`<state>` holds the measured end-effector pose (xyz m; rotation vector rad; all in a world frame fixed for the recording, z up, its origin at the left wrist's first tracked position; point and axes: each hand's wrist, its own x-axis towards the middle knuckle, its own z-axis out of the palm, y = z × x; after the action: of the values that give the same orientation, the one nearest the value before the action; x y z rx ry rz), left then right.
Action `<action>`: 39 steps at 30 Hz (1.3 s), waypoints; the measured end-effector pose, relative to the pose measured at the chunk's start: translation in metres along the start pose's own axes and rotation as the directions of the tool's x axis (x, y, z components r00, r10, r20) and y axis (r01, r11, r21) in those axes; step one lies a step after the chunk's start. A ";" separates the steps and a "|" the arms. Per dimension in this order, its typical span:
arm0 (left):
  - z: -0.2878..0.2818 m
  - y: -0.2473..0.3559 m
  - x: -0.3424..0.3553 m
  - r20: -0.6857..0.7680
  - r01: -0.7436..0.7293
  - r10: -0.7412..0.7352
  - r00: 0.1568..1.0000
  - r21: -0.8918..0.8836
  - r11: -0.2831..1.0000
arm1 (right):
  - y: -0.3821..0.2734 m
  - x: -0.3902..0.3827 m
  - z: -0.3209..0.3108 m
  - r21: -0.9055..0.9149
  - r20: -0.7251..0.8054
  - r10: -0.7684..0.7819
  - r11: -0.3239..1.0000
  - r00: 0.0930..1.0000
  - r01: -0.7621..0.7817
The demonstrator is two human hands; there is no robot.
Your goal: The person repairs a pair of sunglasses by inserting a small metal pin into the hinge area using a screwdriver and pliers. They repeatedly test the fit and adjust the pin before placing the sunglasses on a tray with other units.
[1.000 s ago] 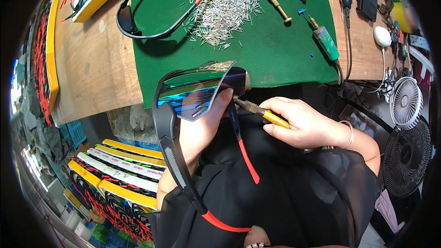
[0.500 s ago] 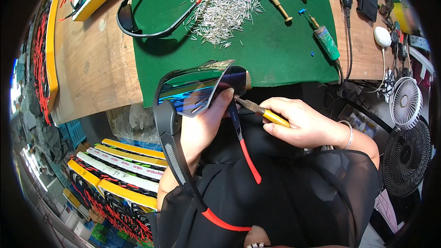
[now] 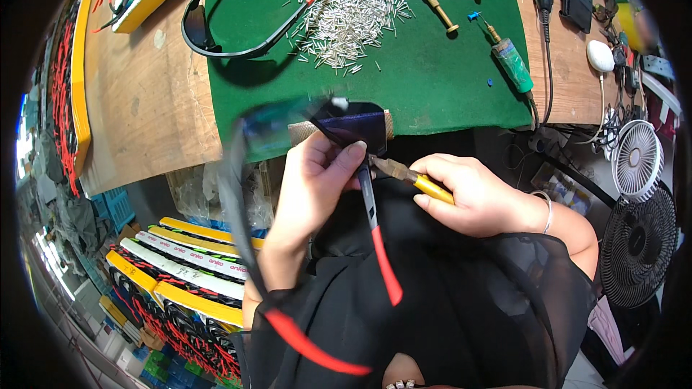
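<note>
Near the mat (image 3: 461, 94), the left hand (image 3: 311, 179) pinched the glasses (image 3: 368, 196), fingers closed; the right hand (image 3: 470, 193) gripped the pliers (image 3: 405, 173).

Sunglasses (image 3: 370, 205): black, red-tipped, tilted, partly blurred to me, by the near edge of the green mat (image 3: 447, 86).
Pliers (image 3: 427, 184): yellow-handled, slanted, near it.

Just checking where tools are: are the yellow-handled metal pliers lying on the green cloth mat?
No, the right hand holds the yellow-handled metal pliers, off the green cloth mat.
</note>
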<state>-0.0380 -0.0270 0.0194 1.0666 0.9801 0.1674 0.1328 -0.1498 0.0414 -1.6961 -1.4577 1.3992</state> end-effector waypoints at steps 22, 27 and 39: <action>-0.004 -0.006 0.004 0.090 0.000 0.020 0.996 -0.212 0.977 | 0.009 0.001 0.000 -0.369 -0.111 -0.285 0.901 0.952 0.227; -0.015 0.002 0.012 0.295 0.358 -0.277 0.915 -0.270 0.894 | 0.009 0.001 0.000 -0.412 -0.121 -0.312 0.880 0.942 0.239; -0.014 0.000 0.010 0.267 0.302 -0.232 0.935 -0.262 0.917 | 0.011 0.003 0.002 -0.431 -0.122 -0.338 0.865 0.933 0.257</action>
<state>-0.0424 -0.0122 0.0119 0.6470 0.8477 -0.0360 0.1357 -0.1510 0.0301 -1.6880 -1.8969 0.7736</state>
